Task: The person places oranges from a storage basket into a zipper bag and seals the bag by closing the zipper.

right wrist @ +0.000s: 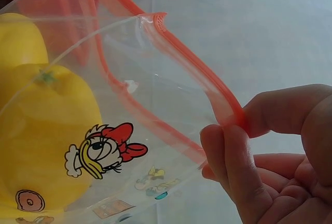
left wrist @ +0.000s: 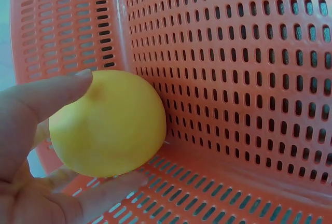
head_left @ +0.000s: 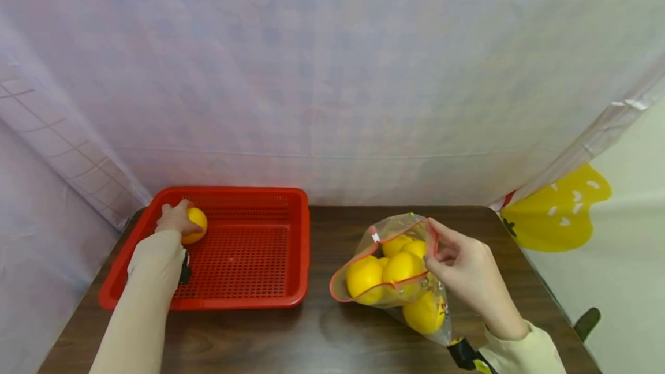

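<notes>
In the left part of the red plastic basket (head_left: pixel 298 247), my left hand (head_left: pixel 175 218) grips a round yellow fruit (head_left: pixel 195 226). The left wrist view has the thumb on one side of this fruit (left wrist: pixel 111 125) and fingers beneath it, close to the basket wall. Over on the right, a clear zip bag (head_left: pixel 381 302) with a red zip edge and cartoon prints holds several more yellow fruits (head_left: pixel 404 266). Its mouth gapes open. My right hand (head_left: pixel 464 264) pinches the bag's red edge (right wrist: pixel 194 73) between thumb and fingers.
Basket and bag stand side by side on a dark wooden table (head_left: pixel 327 333). Behind the table hangs a pale curtain (head_left: pixel 332 103). At the right is a white cloth with a yellow printed shape (head_left: pixel 556 212).
</notes>
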Demonstrator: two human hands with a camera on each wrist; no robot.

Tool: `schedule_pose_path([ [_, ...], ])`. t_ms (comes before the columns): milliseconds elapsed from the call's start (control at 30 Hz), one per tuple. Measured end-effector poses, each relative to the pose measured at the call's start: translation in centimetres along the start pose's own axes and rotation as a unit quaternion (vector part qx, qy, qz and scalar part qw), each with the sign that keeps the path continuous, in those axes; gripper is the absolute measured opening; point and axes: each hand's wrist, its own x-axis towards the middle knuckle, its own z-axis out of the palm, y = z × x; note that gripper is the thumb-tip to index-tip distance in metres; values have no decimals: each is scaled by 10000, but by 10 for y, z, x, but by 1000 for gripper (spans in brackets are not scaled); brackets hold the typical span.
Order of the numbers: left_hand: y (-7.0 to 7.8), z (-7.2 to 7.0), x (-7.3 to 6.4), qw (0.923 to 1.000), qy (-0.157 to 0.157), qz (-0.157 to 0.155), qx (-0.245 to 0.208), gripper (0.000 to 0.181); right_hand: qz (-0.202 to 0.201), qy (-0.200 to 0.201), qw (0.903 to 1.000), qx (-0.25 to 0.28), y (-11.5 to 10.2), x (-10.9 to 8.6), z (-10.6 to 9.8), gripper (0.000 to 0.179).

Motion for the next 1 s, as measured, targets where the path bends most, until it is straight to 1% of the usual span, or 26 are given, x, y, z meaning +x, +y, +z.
schedule_pose_path([
  [133,-2,1,1,10000,36,75,-45,60,-26,-14,10000,-15,0,0,0,49],
  [267,0,2,2,9999,53,158,34,54,-31,-21,10000,-39,0,1,0,49],
  [367,1,2,2,9999,33,146,86,52,-19,-32,10000,-28,0,1,0,49],
  [500,1,1,2,9998,-16,176,112,52,-4,-47,10000,-26,0,1,0,50],
  [700,-3,2,2,9995,-118,282,54,56,24,-54,10000,-10,0,0,0,50],
  [833,-6,3,1,9996,-60,262,75,59,52,-53,10000,-17,1,0,0,50],
  [1000,-5,3,-2,9995,67,285,79,57,63,-46,10000,13,0,0,-1,49],
])
